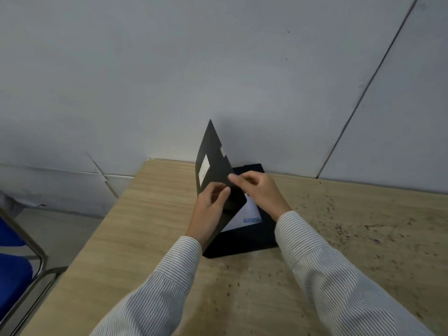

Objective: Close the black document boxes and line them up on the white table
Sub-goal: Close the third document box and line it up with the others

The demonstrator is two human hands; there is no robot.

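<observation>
Left hand (pixel 210 209) is pinched on the raised lid (pixel 213 163) of the black document box (pixel 247 241), from the left. Right hand (pixel 260 192) is closed on the lid's near edge. Lid stands half-open, tilted. Box is set on the wood-grain desk (pixel 135 238), near the wall; white paper (pixel 247 218) is seen inside.
</observation>
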